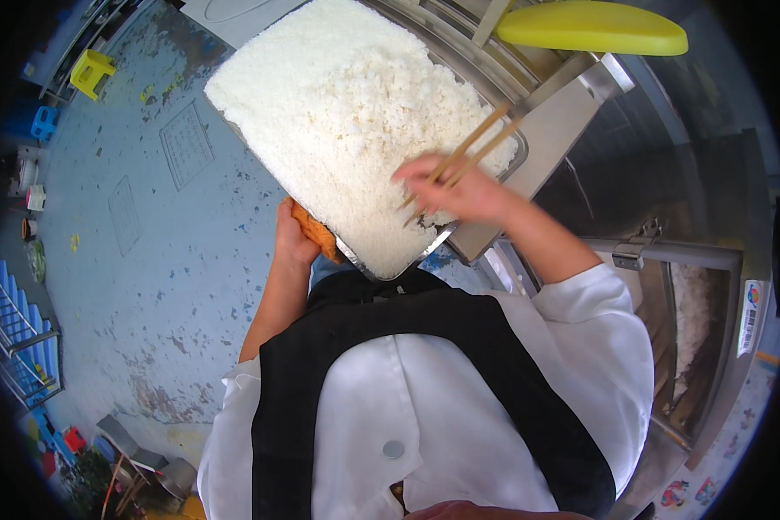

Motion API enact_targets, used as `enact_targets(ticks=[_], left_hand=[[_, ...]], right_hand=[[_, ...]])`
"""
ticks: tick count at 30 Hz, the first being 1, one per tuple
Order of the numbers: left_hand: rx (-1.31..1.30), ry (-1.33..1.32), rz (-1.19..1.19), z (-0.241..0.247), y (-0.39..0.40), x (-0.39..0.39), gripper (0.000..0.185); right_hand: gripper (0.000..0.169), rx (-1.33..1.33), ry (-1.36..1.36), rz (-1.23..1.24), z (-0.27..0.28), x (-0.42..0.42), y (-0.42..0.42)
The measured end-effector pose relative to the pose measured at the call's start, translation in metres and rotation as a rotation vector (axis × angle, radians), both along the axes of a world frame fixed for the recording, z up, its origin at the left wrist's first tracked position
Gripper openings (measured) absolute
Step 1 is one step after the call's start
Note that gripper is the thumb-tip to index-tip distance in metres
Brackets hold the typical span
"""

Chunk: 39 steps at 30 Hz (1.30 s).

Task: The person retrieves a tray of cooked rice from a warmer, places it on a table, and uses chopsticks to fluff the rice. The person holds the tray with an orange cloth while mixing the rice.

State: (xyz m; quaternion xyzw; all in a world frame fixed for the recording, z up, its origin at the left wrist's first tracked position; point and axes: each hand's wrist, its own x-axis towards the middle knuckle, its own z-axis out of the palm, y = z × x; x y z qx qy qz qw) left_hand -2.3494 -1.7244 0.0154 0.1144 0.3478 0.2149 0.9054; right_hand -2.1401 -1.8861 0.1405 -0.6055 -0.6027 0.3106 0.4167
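Note:
A large rectangular metal tray (523, 156) full of cooked white rice (338, 110) lies before me, its near corner close to my apron. My left hand (296, 237) grips the tray's left edge through a folded orange cloth (315, 233). Above the rice near the right edge, my right hand (452, 192) holds a pair of wooden chopsticks (474, 146), whose lower ends point down at the rice close to the near right side. The rice is loose and broken up in the middle and right, smoother at the far left. A bit of bare tray shows near the chopsticks.
A metal counter edge (559, 130) runs along the tray's right. Beyond it is a yellow plastic stool seat (591, 29). On the right, an open steel cabinet (695, 253) holds another tray of rice (689, 318). Blue worn floor (149, 260) lies left, with a small yellow stool (92, 73).

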Motion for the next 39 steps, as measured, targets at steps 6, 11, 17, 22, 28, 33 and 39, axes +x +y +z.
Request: enact_targets(ticks=[6, 11, 17, 22, 28, 33, 39], left_hand=[[-0.004, 0.029, 0.021, 0.01, -0.001, 0.001, 0.049], [-0.026, 0.044, 0.037, 0.027, -0.011, 0.003, 0.049], [-0.011, 0.051, 0.031, 0.029, -0.007, 0.006, 0.05], [-0.026, 0.037, 0.027, 0.024, -0.007, 0.002, 0.049], [-0.024, -0.005, 0.044, 0.01, -0.003, 0.001, 0.048], [-0.024, -0.012, 0.047, 0.006, -0.004, 0.004, 0.049], [-0.048, -0.004, 0.018, 0.015, -0.002, 0.001, 0.049]], right_hand=[[0.019, -0.198, -0.025, -0.067, -0.023, 0.027, 0.001], [0.023, -0.284, 0.166, -0.223, 0.027, 0.038, 0.005], [0.021, 0.131, -0.234, -0.109, -0.007, -0.024, 0.006], [0.015, -0.083, -0.097, -0.183, -0.019, -0.01, -0.003], [0.014, -0.22, 0.089, -0.401, 0.012, 0.028, -0.009], [0.014, -0.075, 0.172, -0.381, 0.012, 0.015, 0.019], [0.014, -0.184, -0.269, -0.263, -0.012, 0.029, 0.025]])
